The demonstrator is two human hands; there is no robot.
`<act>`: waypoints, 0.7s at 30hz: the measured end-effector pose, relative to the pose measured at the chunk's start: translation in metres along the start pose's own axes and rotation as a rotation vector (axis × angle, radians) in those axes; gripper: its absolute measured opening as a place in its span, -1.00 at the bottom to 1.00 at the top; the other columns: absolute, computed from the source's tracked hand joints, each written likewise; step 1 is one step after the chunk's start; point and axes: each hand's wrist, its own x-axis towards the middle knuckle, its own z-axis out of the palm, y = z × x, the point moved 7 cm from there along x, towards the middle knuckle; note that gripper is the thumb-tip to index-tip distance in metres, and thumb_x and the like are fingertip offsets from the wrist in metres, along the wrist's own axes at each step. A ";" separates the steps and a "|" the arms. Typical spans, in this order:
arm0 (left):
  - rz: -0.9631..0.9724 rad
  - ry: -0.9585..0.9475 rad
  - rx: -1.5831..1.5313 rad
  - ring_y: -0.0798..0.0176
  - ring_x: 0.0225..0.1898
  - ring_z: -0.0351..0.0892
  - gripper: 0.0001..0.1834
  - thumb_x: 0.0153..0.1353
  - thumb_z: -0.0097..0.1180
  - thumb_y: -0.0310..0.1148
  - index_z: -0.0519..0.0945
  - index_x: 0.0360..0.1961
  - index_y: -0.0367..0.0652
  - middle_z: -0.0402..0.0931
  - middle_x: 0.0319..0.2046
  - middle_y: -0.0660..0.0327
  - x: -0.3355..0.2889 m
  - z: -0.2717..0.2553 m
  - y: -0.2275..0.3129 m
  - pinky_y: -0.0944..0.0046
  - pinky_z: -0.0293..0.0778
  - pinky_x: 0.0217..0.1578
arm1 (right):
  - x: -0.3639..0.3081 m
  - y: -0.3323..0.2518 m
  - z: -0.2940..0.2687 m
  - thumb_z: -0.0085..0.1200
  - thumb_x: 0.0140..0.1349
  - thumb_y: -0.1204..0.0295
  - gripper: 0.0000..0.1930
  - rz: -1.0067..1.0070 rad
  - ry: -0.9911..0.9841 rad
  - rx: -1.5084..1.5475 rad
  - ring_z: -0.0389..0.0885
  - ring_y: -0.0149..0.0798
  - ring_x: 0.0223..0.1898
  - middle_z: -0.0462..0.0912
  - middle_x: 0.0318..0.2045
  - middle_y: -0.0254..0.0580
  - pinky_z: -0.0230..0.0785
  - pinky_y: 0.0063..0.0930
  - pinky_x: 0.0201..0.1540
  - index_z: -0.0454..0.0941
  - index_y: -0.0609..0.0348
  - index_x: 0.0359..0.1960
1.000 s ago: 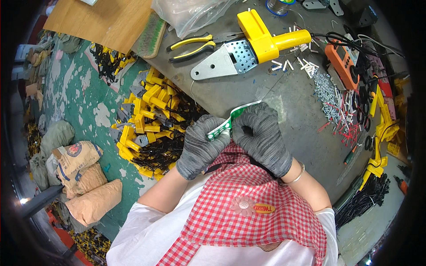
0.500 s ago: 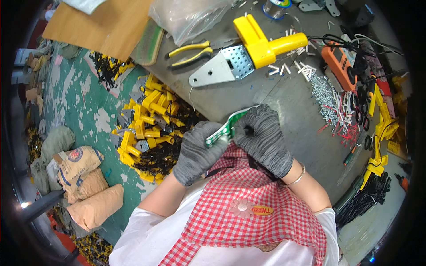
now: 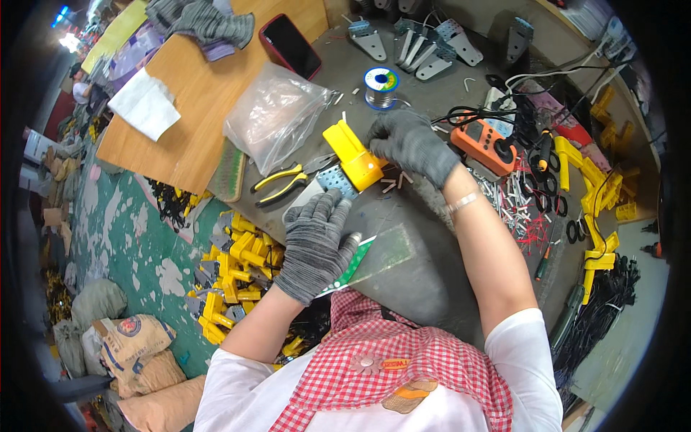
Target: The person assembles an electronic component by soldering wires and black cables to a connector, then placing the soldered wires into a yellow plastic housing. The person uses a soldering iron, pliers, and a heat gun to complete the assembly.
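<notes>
My right hand [image 3: 414,147], in a grey knit glove, is closed over the handle side of a pipe welder with a yellow plastic body [image 3: 354,160]; the handle is hidden under it. My left hand [image 3: 317,241], gloved alike, lies with fingers stretched across the tool's grey metal plate, covering most of it. Beneath the left thumb, by the bench edge, is a green-and-white strip [image 3: 353,268], partly covered by the palm. A pale translucent rectangle [image 3: 389,253] shows on the bench beside it. Pliers with yellow-and-black grips [image 3: 279,184] lie left of the tool.
Behind the tool are a clear plastic bag [image 3: 277,115], a solder spool [image 3: 380,88] and a phone [image 3: 290,46]. An orange meter-like device [image 3: 484,146] and loose screws [image 3: 504,198] lie right. Left below, yellow tools [image 3: 241,252] are heaped; paper sacks [image 3: 137,353] stand on the floor.
My hands have parted and moved forward from the green-and-white strip. The strip is lower by the bench edge; my right hand has reached the yellow tool, my left its plate. The view has shifted.
</notes>
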 end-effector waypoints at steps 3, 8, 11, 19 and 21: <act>0.026 0.031 -0.010 -0.08 0.14 0.40 -0.40 0.02 0.31 -0.18 0.52 0.11 -0.18 0.44 0.12 -0.02 0.018 -0.003 -0.001 -0.07 0.26 0.15 | -0.071 -0.009 -0.060 0.19 0.09 0.37 -0.84 -0.211 0.643 0.117 0.66 -0.13 -0.23 0.71 -0.32 -0.17 0.46 -0.27 -0.08 0.73 0.07 -0.31; 0.105 0.148 0.021 -0.05 0.09 0.43 -0.42 0.02 0.30 -0.25 0.50 0.10 -0.15 0.45 0.10 0.06 0.071 -0.004 0.020 -0.06 0.30 0.13 | -0.152 0.056 -0.121 0.16 0.14 0.56 -0.83 -0.091 1.374 -0.237 0.62 -0.07 -0.22 0.66 -0.27 -0.06 0.45 -0.23 -0.09 0.63 0.22 -0.21; 0.186 0.155 0.064 -0.03 0.10 0.42 -0.33 0.02 0.29 -0.25 0.42 0.20 -0.16 0.45 0.10 0.07 0.103 0.006 0.040 -0.07 0.30 0.13 | -0.148 0.106 -0.121 0.15 0.16 0.54 -0.80 0.128 1.147 -0.329 0.63 0.00 -0.23 0.66 -0.30 -0.01 0.46 -0.20 -0.11 0.63 0.23 -0.16; 0.055 -0.156 -0.723 0.26 -0.25 0.60 -0.39 0.06 0.35 -0.19 0.55 0.15 -0.18 0.62 -0.24 0.20 0.142 0.009 -0.005 0.22 0.51 -0.16 | -0.168 0.073 -0.117 0.06 0.37 0.29 -0.73 0.061 0.905 0.565 0.52 -0.46 -0.42 0.60 -0.43 -0.27 0.40 -0.57 -0.31 0.62 0.21 -0.06; -0.130 -0.366 -0.946 0.40 -0.32 0.52 -0.40 0.09 0.36 -0.22 0.54 0.15 -0.24 0.57 -0.28 0.27 0.146 -0.025 -0.001 0.31 0.49 -0.21 | -0.182 0.067 -0.127 0.04 0.41 0.26 -0.71 -0.066 0.872 0.578 0.41 -0.57 -0.54 0.53 -0.56 -0.39 0.29 -0.64 -0.46 0.62 0.23 -0.09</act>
